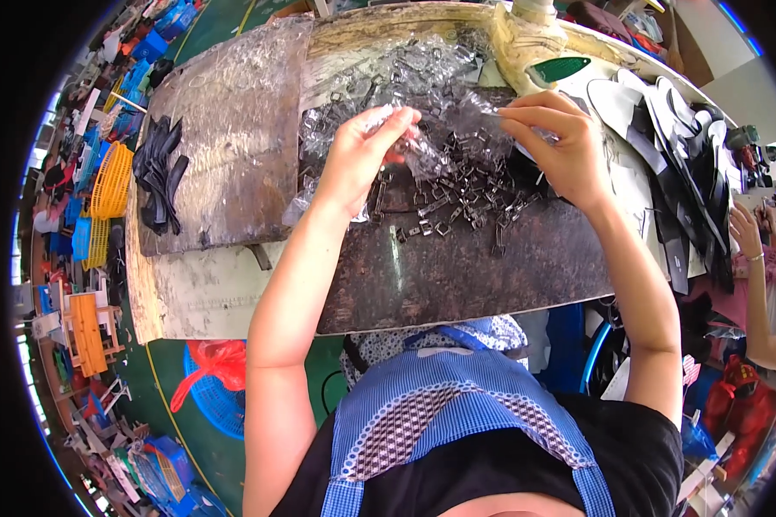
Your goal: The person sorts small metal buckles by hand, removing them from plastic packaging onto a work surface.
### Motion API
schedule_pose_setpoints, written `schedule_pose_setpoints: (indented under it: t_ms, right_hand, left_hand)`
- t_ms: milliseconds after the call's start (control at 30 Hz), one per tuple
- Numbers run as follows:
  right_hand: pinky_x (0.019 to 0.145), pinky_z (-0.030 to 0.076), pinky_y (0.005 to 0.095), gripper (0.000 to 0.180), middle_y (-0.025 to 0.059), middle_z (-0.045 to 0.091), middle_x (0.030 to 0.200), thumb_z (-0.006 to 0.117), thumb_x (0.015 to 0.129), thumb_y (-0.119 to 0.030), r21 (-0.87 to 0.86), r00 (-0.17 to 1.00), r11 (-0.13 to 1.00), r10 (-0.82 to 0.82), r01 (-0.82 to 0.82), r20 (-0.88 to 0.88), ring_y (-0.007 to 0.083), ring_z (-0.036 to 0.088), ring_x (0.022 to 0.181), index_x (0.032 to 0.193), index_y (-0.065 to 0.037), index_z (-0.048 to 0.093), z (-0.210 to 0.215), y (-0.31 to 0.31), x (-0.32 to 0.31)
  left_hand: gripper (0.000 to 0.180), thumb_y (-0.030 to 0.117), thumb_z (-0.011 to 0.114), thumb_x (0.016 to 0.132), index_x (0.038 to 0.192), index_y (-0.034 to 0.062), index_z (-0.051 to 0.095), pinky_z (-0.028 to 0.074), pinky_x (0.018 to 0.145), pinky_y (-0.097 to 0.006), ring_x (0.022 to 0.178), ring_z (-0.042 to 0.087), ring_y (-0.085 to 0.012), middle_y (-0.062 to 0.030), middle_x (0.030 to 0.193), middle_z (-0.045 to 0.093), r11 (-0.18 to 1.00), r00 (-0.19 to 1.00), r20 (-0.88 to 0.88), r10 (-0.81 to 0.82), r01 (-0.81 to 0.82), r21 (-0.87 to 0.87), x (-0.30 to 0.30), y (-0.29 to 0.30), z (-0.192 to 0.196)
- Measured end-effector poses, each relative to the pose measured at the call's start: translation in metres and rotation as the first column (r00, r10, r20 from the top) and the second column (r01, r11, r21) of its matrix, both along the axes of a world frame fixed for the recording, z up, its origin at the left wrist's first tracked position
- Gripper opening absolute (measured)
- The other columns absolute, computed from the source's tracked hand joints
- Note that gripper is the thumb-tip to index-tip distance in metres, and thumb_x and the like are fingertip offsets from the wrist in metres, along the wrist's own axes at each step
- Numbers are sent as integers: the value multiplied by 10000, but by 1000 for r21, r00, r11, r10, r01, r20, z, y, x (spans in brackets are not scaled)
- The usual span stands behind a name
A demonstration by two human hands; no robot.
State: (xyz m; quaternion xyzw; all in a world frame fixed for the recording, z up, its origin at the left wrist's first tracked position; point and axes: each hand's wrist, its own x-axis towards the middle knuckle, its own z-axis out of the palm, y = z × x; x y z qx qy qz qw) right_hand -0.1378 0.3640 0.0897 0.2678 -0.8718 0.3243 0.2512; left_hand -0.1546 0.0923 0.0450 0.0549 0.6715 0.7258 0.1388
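1. Far left, a yellow basket (112,179) sits on the floor beside the bench, with blue crates near it.
2. On the bench's left end lies a bundle of black strips (157,172), resting on a worn board (233,146) — well apart from both hands.
3. Left hand (359,157) is up over the middle of the bench, fingers pinched tight on a clear plastic bag (435,121); the thumb and fingertips close on its crumpled left edge.
4. The bag hangs stretched between the two hands, just above a scatter of small dark metal buckles (457,194) lying on the dark slab (457,276).
5. Right hand (556,146) grips the bag's other edge — fingers curled in, thumb and forefinger nipping the film at the top.
6. Behind the right hand, a green oval piece (559,67) lies on the pale bench top.
7. Further right, a stack of black and white shoe straps (672,146) fans along the bench edge.
8. At the right rim, another person's hand (744,228) shows, with a bracelet at the wrist; what it holds cannot be told.
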Motion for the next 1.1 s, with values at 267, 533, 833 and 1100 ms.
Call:
schedule_pose_setpoints:
  t_ms: [267,533,833,1100]
  right_hand:
    - [770,499,305,210,88,712,915,545,911,-100,-267,893,939,-79,216,443,141,633,865,1035,-15,691,-1,2,8]
    - [588,418,243,199,5,627,721,686,918,-184,-338,744,936,158,97,650,56,524,660,924,15,696,-13,-33,33]
    - [584,408,274,116,53,553,647,618,816,-96,-144,891,982,-43,120,451,93,482,625,805,19,603,20,-11,25]
    - [681,406,243,115,106,658,897,562,789,-49,-319,890,945,88,67,447,110,501,714,710,11,505,23,-2,18]
  left_hand:
    - [218,330,679,967,1024,120,695,545,689,-229,814,652,-77,0,935,705,912,968,251,26,-125,390,2,14,-1]
    - [187,300,676,972,1035,124,659,567,706,-243,808,670,-99,-11,952,698,833,935,344,-85,-123,540,11,31,-6]
    - [224,215,705,947,1091,51,651,540,713,-274,926,679,-140,-58,1040,714,990,994,-110,20,-35,-136,34,14,-23]
    - [443,300,733,855,1180,30,601,547,920,-473,1079,654,-370,-201,1192,636,177,655,-634,-410,-625,-760,-43,-80,-36]
